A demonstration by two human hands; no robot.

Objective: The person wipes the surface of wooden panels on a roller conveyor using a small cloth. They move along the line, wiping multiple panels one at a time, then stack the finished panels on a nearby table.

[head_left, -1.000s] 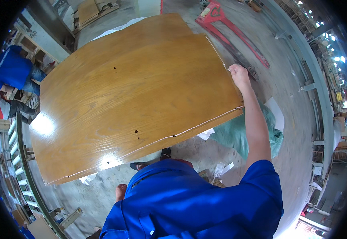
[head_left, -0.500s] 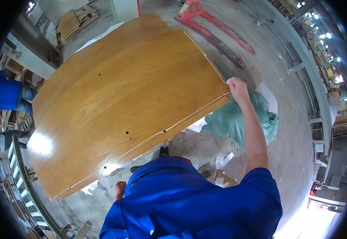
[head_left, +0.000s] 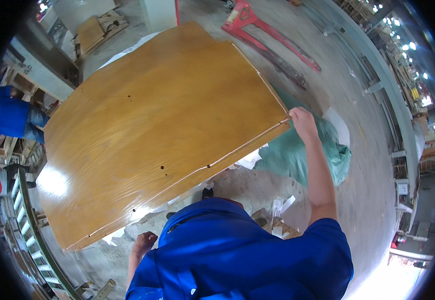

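Brown, glossy wooden panel (head_left: 162, 115) lies flat in front of the wearer, small dark holes in its face. Right hand (head_left: 304, 123) at its near right corner, fingers pinched narrow on a thin white cord (head_left: 260, 75) that runs down the right edge. Left hand (head_left: 145, 242) by the waist, off the panel, fingers curled; can't tell if it holds anything. Crumpled green plastic sheeting (head_left: 305, 157) on the floor below the right forearm. Red steel pallet jack (head_left: 265, 30) beyond the panel's far right side.
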